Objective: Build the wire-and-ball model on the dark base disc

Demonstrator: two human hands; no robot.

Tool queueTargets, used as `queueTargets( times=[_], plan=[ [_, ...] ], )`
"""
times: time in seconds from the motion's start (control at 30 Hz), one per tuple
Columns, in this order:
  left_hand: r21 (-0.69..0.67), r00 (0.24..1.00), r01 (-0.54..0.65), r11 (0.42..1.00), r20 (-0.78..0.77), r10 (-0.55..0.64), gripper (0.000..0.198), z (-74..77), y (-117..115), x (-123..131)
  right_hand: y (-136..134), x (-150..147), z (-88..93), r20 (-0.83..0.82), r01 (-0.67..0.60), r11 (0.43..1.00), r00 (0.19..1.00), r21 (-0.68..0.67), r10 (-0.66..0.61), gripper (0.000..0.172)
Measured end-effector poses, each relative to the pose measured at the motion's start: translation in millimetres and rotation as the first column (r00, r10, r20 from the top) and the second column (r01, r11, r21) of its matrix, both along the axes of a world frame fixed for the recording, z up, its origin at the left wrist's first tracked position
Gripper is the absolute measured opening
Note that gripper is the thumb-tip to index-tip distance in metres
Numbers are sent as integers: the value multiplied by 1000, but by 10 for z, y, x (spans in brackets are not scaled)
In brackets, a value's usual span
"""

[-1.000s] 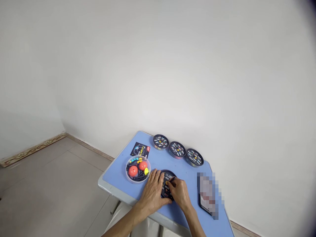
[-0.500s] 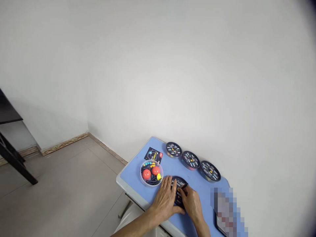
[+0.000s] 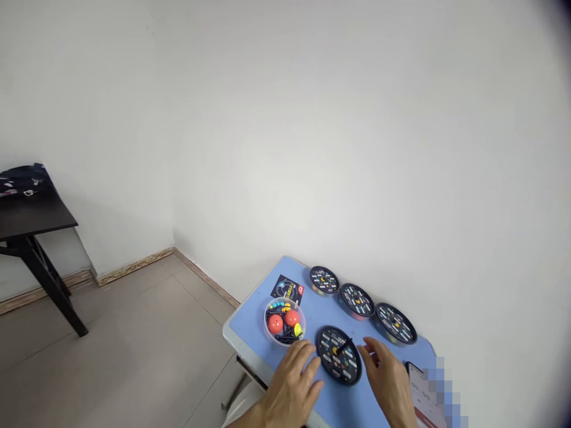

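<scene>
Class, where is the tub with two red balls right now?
In the head view, the clear tub sits at the left of the blue table, between the dark card and the left hand, left of the black disc bearing a black rod.

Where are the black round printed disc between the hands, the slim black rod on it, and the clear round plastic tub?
Black round printed disc (image 3: 341, 367): head view, on its face, below the middle.
Slim black rod (image 3: 344, 346): head view, midway along it.
Clear round plastic tub (image 3: 266, 330): head view, on its left wall.

Pale walls (image 3: 312, 148) — grey tiled floor (image 3: 134, 339) — black table (image 3: 38, 215) at left.
</scene>
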State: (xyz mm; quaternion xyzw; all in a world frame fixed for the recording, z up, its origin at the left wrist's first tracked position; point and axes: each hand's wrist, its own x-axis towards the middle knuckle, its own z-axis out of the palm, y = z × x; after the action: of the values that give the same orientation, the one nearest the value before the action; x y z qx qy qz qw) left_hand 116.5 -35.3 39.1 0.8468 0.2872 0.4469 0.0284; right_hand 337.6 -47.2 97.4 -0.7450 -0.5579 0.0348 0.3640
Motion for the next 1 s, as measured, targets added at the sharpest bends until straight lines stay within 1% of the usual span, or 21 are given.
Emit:
queueTargets(
  times=[0.03,0.07,0.1,0.13,0.17,0.2,0.27,0.3,0.4,0.53,0.6,0.67,0.77,0.83,0.87,0.9,0.93,1.0],
  plan=[
    [14,997,-29,999,73,28,29,24,11,-116,-11,-62,70,7,-13,999,1000,29,13,35],
    [20,987,-76,997,144,73,29,44,36,-227,-7,-157,138,10,-86,995,996,42,86,33],
    [13,972,-126,992,203,121,30,60,73,-329,12,-279,202,17,-189,981,982,35,189,32],
    [-10,954,-173,985,245,170,30,71,122,-422,48,-422,258,36,-288,958,957,-4,288,31],
    [-40,937,-212,976,274,215,30,76,179,-503,99,-575,303,66,-361,930,929,-70,365,29],
    [-73,923,-244,967,288,254,29,75,239,-573,161,-728,336,110,-404,902,900,-150,421,29],
    [-123,900,-299,946,293,323,25,66,362,-683,308,-1001,358,206,-426,845,840,-323,502,28],
    [-139,890,-324,936,289,351,24,62,418,-724,383,-1109,349,215,-433,828,824,-357,524,27],
    [-176,875,-365,914,271,401,24,82,563,-804,576,-1314,273,219,-447,788,794,-424,568,25],
    [-219,900,-354,909,184,394,27,202,721,-824,715,-1390,175,185,-454,766,793,-455,580,27],
    [-223,914,-353,909,124,386,27,264,794,-810,741,-1381,161,141,-470,768,807,-436,574,29],
    [-235,925,-351,907,64,374,26,301,859,-786,750,-1345,169,73,-495,779,825,-386,560,28],
    [-256,936,-347,902,-28,352,28,319,939,-735,746,-1243,197,-82,-526,812,848,-253,524,22],
    [-254,934,-358,899,-100,343,31,330,983,-684,727,-1158,207,-221,-519,843,847,-142,484,15],
    [-249,930,-365,897,-138,340,32,342,1003,-653,710,-1118,207,-301,-504,859,836,-92,458,12],
    [-239,925,-372,897,-175,336,33,359,1023,-618,687,-1080,204,-385,-482,875,817,-48,429,13],
    [-225,920,-373,900,-213,328,34,381,1044,-580,657,-1048,200,-470,-458,889,787,-11,400,17],
    [-191,907,-364,912,-295,301,35,436,1085,-499,581,-1004,192,-626,-413,910,698,44,347,26]
  ],
)
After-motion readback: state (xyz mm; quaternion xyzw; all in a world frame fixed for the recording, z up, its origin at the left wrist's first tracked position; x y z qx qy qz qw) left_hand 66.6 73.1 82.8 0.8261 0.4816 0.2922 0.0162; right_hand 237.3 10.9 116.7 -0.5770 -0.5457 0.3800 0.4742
